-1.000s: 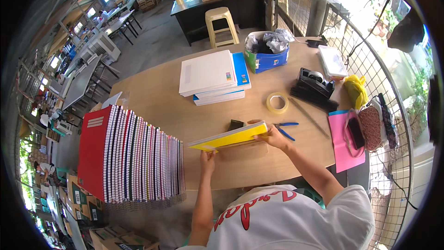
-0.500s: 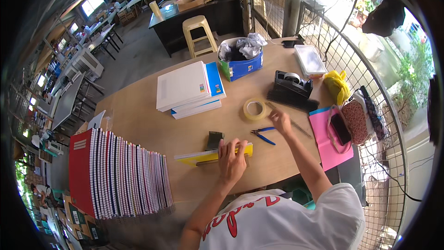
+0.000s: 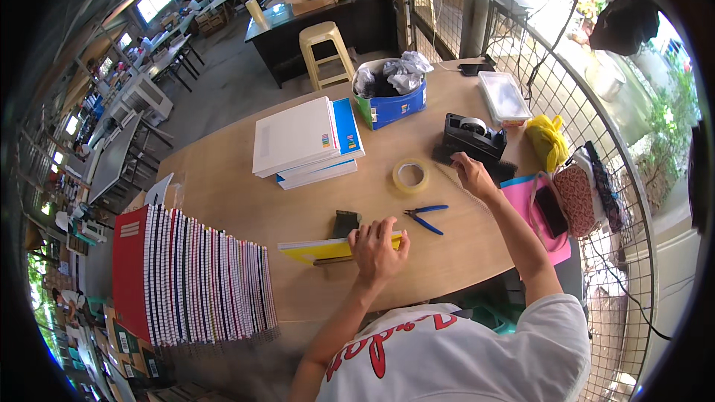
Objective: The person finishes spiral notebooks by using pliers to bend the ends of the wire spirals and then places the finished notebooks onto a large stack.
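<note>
My left hand (image 3: 378,251) is closed over the top edge of a yellow notebook (image 3: 309,251), which stands on its long edge against a brown strip. Just behind it sits a small dark block (image 3: 346,223). My right hand (image 3: 474,176) reaches to the dark spiral coils (image 3: 504,171) at the foot of the black tape dispenser (image 3: 474,138). Its fingers are pinched together, and what they hold is too small to make out. A thin spiral coil (image 3: 463,189) lies beside that hand. Blue-handled cutters (image 3: 428,219) and a roll of clear tape (image 3: 410,176) rest between my hands.
A long row of spiral-bound notebooks (image 3: 201,279) fills the table's left side. White and blue books (image 3: 298,138) are stacked at the back, near a blue box (image 3: 395,110) of crumpled plastic. A plastic container (image 3: 504,97), yellow bag (image 3: 547,141) and pink folder (image 3: 558,253) line the right.
My right hand has moved away from me and slightly right, from the loose coil to the dark coils by the dispenser. My left hand keeps its hold on the yellow notebook.
</note>
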{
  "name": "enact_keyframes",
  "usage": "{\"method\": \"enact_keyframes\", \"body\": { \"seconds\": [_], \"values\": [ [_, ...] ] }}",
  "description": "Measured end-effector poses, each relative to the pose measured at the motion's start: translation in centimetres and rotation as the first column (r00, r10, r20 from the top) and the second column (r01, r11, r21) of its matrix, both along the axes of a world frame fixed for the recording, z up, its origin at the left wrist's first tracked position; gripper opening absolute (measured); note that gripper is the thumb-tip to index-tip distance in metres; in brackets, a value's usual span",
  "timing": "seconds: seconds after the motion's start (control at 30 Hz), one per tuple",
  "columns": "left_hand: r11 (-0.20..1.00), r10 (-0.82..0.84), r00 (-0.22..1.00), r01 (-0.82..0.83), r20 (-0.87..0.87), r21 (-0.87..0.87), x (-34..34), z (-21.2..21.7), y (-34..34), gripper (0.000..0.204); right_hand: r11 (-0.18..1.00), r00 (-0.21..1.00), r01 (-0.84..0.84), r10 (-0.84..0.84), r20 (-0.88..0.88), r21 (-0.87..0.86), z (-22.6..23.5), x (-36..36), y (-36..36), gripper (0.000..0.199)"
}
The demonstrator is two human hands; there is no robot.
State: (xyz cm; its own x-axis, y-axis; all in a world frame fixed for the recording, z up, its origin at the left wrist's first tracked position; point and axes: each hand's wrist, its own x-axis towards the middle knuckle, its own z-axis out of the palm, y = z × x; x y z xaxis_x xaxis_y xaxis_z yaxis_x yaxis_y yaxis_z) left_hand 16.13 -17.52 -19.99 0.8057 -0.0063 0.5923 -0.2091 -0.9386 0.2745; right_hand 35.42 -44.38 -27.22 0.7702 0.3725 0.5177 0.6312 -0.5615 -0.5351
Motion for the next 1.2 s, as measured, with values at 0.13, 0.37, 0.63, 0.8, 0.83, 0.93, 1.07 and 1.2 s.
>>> {"method": "enact_keyframes", "body": {
  "seconds": [0.13,0.37,0.63,0.8,0.83,0.93,1.07,1.2],
  "values": [
    [0.999,-0.026,1.0,0.027,-0.017,0.035,-0.1,0.5,0.2,0.023,0.94,0.933,-0.342,0.339,-0.125,-0.004,5.8,-3.6,1.2,0.04],
    [0.964,-0.141,0.99,0.135,-0.01,-0.228,-0.5,2.2,0.3,0.023,0.888,0.802,-0.381,0.456,-0.385,0.257,9.3,-11.2,5.6,0.037],
    [0.946,-0.285,0.949,0.256,-0.133,-0.2,-1.5,2.0,2.3,0.015,0.863,0.832,-0.435,0.494,-0.251,0.255,8.2,-11.8,7.5,0.02],
    [0.946,-0.285,0.952,0.259,-0.115,-0.195,-2.0,1.7,2.0,0.013,0.86,0.799,-0.425,0.503,-0.33,0.281,7.9,-12.7,7.8,0.015],
    [0.949,-0.276,0.958,0.259,-0.079,-0.181,-1.6,1.6,2.1,0.012,0.881,0.85,-0.366,0.447,-0.278,0.3,7.5,-13.0,7.7,0.014],
    [0.948,-0.262,0.961,0.238,-0.093,-0.212,-1.5,0.8,2.3,0.009,0.986,0.948,-0.086,0.126,-0.293,0.144,2.1,-15.6,4.5,0.026],
    [0.958,-0.237,0.97,0.222,-0.061,-0.182,-1.6,0.6,2.2,0.008,0.976,0.99,-0.111,0.091,-0.112,-0.189,-7.9,-19.2,-1.8,0.039],
    [0.952,-0.261,0.96,0.239,-0.099,-0.194,-1.5,1.3,1.8,0.009,0.979,0.931,-0.199,0.199,-0.305,0.033,-8.9,-18.9,-4.3,0.053]
  ]
}}
